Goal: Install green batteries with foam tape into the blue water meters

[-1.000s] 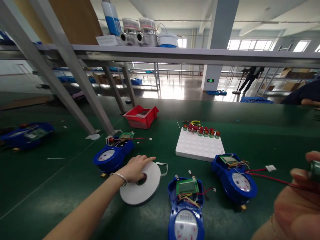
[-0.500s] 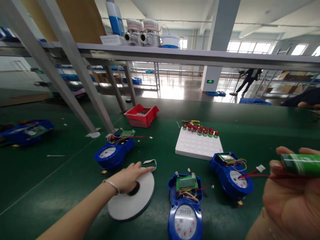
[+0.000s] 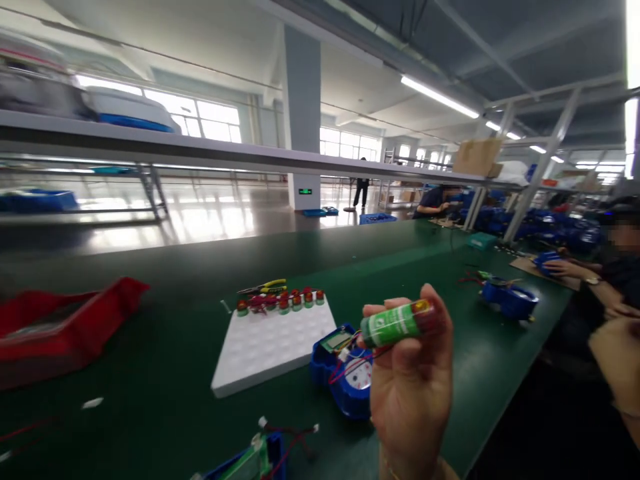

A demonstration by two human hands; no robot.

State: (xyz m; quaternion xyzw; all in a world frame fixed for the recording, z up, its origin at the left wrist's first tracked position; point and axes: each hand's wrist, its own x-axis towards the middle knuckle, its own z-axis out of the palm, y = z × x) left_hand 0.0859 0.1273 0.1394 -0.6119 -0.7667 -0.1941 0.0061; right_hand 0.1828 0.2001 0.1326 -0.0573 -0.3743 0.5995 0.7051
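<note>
My right hand (image 3: 413,380) is closed round a green cylindrical battery (image 3: 395,325) with a reddish end, raised above the bench. Red and black wires trail from it across a blue water meter (image 3: 345,393) just behind the hand. That meter stands open, its small circuit board and dial showing. At the bottom edge, part of another blue meter (image 3: 280,457) with a green board and loose wire plugs shows. A white foam tray (image 3: 270,350) lies left of my right hand, with several batteries standing along its far edge. My left hand is out of view.
Yellow-handled pliers (image 3: 273,287) lie behind the foam tray. A red bin (image 3: 55,333) stands at the left. Farther right are another blue meter (image 3: 510,300) and a co-worker's hands (image 3: 565,268) at a meter. A raised shelf (image 3: 225,155) runs across the bench.
The view has swung to the right. My left hand, which lay on a white tape roll, has gone out of view with it. The battery stays in my right hand, now seen mid-view.
</note>
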